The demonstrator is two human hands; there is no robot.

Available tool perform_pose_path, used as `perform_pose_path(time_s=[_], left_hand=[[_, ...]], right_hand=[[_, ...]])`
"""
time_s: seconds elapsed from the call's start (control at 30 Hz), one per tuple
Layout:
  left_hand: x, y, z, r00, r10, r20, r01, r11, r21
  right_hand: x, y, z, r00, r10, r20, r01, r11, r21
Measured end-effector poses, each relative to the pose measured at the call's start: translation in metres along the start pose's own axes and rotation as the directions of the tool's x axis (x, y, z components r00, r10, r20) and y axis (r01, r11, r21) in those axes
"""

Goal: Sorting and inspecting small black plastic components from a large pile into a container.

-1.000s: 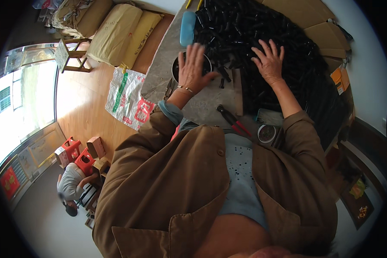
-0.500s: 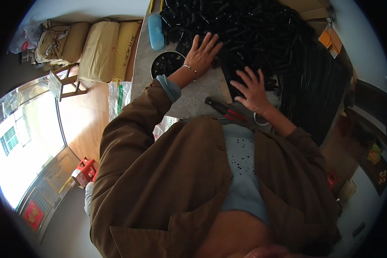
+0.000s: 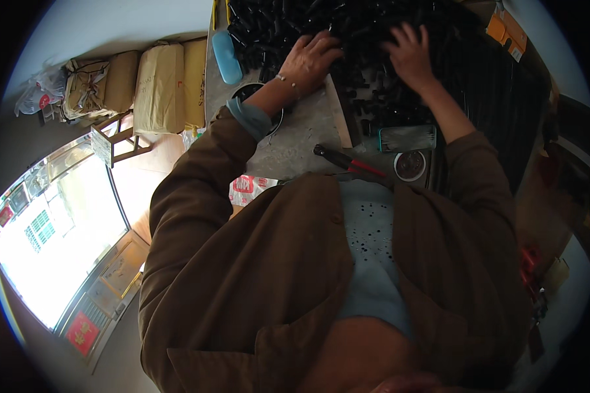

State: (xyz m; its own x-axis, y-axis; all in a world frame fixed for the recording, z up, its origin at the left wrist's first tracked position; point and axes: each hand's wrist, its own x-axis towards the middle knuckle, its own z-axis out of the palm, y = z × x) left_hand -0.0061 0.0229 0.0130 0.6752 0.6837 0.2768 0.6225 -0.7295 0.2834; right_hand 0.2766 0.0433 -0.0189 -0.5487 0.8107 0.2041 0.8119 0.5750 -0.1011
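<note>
A large heap of small black tube-shaped parts (image 3: 364, 29) covers the far side of the grey worktable (image 3: 295, 147). At the heap's near left edge my left hand (image 3: 308, 64) rests with its fingers apart and slightly bent, touching the parts. Over the heap to the right reaches my right hand (image 3: 411, 60), fingers spread and a little blurred; I see nothing held in it. Between them a wooden strip (image 3: 341, 114) stands along the edge of the parts. My left forearm partly hides a round bowl (image 3: 278, 121). Closer to me lie red-and-black-handled pliers (image 3: 351, 162).
A teal-rimmed box of thin pieces (image 3: 408, 138) and a round white tub (image 3: 410, 166) with dark contents stand at the near right. A light-blue case (image 3: 226, 57) lies far left. Beyond the table are paper sacks (image 3: 158, 88) and a wooden stool (image 3: 121, 141).
Both hands have moved farther away over the heap; the right hand has lifted off the near side, uncovering the teal-rimmed box and white tub. The left forearm now covers more of the bowl.
</note>
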Motion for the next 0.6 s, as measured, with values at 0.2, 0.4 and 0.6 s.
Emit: perform_pose_path(time_s=[0.2,0.4,0.6], left_hand=[[-0.054,0.042,0.005,0.979,0.051,0.196,-0.029,0.993,-0.114],[-0.076,0.063,0.023,0.969,-0.085,0.230,0.116,0.986,-0.123],[-0.059,0.061,0.027,0.974,-0.055,0.220,0.064,0.997,-0.034]], right_hand=[[0.019,0.008,-0.033,0.969,0.082,-0.235,-0.111,0.988,-0.111],[-0.066,-0.102,-0.034,0.960,0.234,0.154,-0.279,0.856,0.435],[-0.078,-0.147,-0.013,0.948,0.287,0.137,-0.317,0.890,0.328]])
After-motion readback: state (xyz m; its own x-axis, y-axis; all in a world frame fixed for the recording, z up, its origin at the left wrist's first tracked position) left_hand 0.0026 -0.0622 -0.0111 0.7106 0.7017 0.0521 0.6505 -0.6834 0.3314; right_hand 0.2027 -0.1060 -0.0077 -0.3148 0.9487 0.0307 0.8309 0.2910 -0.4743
